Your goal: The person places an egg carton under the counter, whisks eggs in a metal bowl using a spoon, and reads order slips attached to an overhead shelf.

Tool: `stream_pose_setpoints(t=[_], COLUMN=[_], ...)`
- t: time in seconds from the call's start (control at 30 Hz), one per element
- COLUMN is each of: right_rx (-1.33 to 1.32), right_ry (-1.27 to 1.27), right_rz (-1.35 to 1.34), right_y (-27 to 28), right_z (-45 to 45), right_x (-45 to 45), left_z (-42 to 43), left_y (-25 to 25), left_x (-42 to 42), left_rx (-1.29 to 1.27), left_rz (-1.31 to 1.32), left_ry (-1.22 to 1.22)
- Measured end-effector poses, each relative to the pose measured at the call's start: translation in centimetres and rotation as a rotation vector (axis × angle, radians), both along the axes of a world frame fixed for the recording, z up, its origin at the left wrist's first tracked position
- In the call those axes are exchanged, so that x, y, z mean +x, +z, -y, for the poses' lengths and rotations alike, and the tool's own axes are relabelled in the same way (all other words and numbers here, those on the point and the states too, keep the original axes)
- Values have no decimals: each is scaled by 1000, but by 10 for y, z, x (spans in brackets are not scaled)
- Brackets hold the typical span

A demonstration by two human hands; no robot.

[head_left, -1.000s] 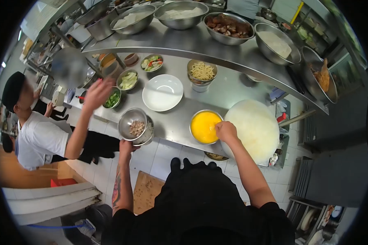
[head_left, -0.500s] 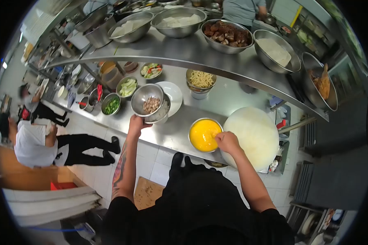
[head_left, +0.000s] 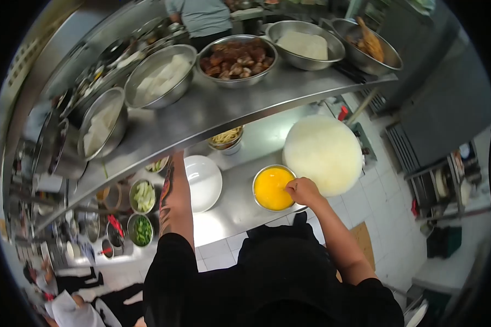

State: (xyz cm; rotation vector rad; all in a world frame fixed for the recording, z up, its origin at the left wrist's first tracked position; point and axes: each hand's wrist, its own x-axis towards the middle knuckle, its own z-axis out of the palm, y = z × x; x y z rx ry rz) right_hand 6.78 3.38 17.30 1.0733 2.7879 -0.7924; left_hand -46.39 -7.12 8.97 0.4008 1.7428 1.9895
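In the head view, my right hand (head_left: 304,192) is at the right side of a round, thin-walled metal bowl (head_left: 254,191) of glossy, bright yellow liquid (head_left: 271,189). Its fingers are curled close together over the edge; I cannot tell whether they pinch anything. The bowl sits on the smooth, reflective stainless-steel desk (head_left: 237,188), just beside a thick, round, pale block (head_left: 322,152) with a matte, yellow-tinged face. My bare, tattooed left forearm (head_left: 177,201) reaches up beside a white, glossy, round plate (head_left: 204,185). A brushed-metal shelf (head_left: 163,128) hides my left hand, so I cannot tell how those fingers stand.
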Motion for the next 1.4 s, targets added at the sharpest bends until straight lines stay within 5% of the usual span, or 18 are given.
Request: stream_pose_setpoints(t=[0.53, 0.73, 1.0, 1.13, 1.2, 1.27, 1.4], right_rx=[-32, 62, -31, 54, -160, -89, -19], right_ry=[-62, 202, 152, 458, 240, 230, 543], right_rz=[-140, 72, -137, 6, -163, -162, -85], right_y=[-4, -17, -13, -20, -18, -19, -23], right_z=[-8, -1, -43, -44, -63, -58, -55], right_x=[0, -7, -8, -8, -14, -16, -10], left_z=[-42, -28, -22, -18, -17, -7, 24], left_y=[-4, 30, 41, 40, 45, 52, 60], left_x=[75, 134, 192, 221, 237, 260, 312], left_rx=[-116, -164, -176, -84, -86, -100, -41], left_rz=[60, 120, 175, 177, 181, 190, 93], left_ry=[-34, -158, 93, 119, 193, 260, 354])
